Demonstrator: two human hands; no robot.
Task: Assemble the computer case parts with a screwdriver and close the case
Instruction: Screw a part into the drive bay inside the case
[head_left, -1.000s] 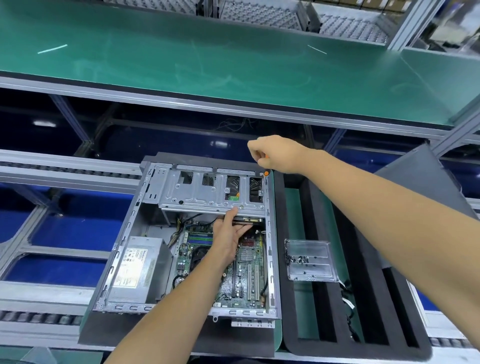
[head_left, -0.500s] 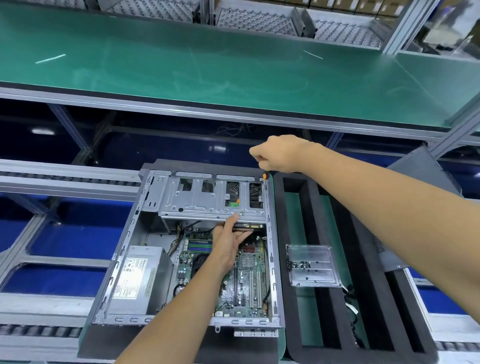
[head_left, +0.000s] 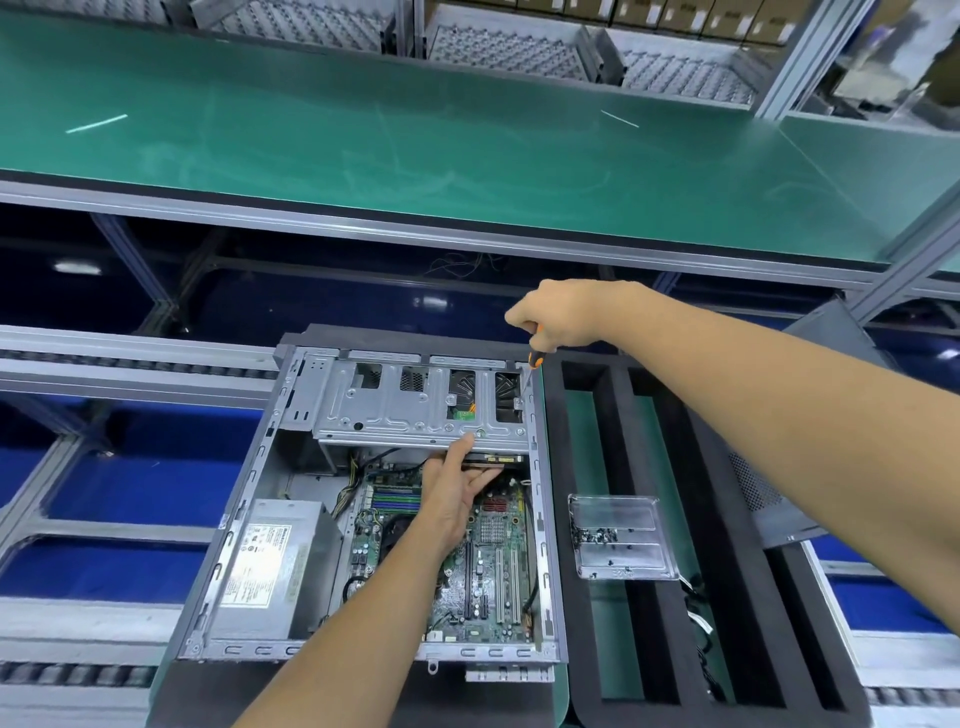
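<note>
Gripping one screwdriver (head_left: 535, 358), apparently.

Screwdriver (head_left: 535, 358) handle mostly buried in the right hand (head_left: 563, 314); tip too thin to place against the drive cage (head_left: 405, 402). Left hand (head_left: 454, 491) fingertips vanish under that cage. Clear tray (head_left: 618, 535) beside the case: contents too small to tell. Both forearms cut by the frame edge.

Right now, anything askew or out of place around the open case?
Nothing damaged or spilled. The side panel is off, propped at a tilt on the foam tray, expected mid-assembly. Screws sit contained in the clear box. The right hand holds the screwdriver at the drive cage; the left hand steadies it.
</note>
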